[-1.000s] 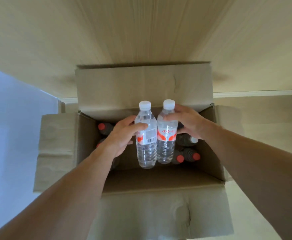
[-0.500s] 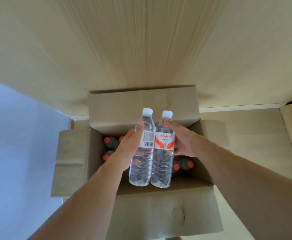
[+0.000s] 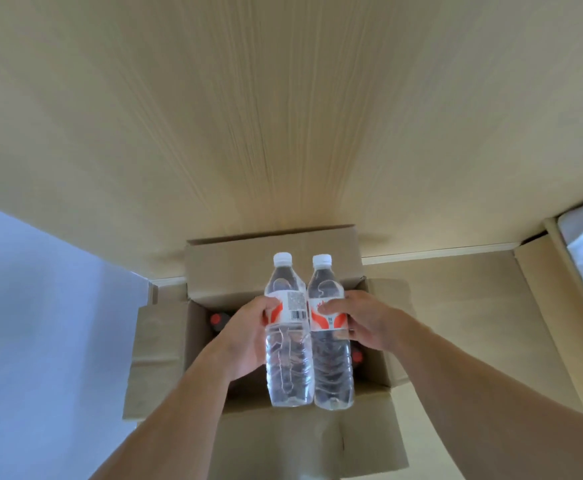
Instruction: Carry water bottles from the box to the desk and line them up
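A: Where are the two water bottles?

B: Lower centre of the frame, upright and side by side, touching along their bodies, held above the open cardboard box [image 3: 165, 344]. The left bottle [image 3: 287, 341] shows a barcode on its label; the right bottle [image 3: 330, 344] shows a red and white label. Both have white caps.

A: And each grip?

B: The left hand [image 3: 248, 337] is wrapped round the left bottle at its label, thumb across the front. The right hand [image 3: 366, 320] is clamped round the right bottle the same way.

A: Anything in the box?

B: A red-capped bottle [image 3: 218, 322] at its left inner wall, and another red cap [image 3: 357, 357] just right of the held pair.

A: Surroundings?

B: A pale wood panel [image 3: 283, 116] fills the upper frame; a white wall [image 3: 34, 323] sits at the left.
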Tool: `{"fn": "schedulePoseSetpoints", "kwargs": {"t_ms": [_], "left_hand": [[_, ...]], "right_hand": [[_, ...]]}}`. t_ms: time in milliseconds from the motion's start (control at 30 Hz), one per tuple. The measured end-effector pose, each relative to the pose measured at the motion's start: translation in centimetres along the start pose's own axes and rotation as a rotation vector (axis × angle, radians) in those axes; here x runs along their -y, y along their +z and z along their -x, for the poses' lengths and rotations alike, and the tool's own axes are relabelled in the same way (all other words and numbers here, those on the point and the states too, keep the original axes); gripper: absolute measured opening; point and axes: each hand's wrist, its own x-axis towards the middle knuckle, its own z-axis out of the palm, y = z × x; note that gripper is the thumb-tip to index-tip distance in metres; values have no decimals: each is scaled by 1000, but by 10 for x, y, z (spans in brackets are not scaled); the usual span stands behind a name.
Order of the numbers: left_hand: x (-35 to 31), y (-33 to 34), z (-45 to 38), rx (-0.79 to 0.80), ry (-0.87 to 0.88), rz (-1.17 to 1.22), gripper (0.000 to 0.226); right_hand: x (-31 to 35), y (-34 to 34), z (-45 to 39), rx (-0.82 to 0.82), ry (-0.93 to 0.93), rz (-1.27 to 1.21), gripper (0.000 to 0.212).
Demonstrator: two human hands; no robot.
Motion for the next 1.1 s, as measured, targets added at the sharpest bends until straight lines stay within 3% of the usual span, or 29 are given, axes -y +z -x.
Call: {"fn": "schedulePoseSetpoints", "kwargs": {"t_ms": [200, 400, 667, 833, 1100], "left_hand": [[-43, 46, 14, -13, 113, -95, 44], [-82, 88, 31, 50, 193, -107, 38], [-112, 138, 48, -108, 373, -171, 44], [-122, 172, 60, -54, 391, -228, 41], [-113, 222, 93, 231, 338, -393, 84]], "right_hand": [[40, -14, 42, -103, -97, -73, 43], [75, -27, 74, -95, -188, -169, 41], [98, -32, 122, -146, -293, -192, 49], [106, -32, 168, -153, -278, -348, 45], [66, -36, 248, -165, -416, -499, 49]]}}
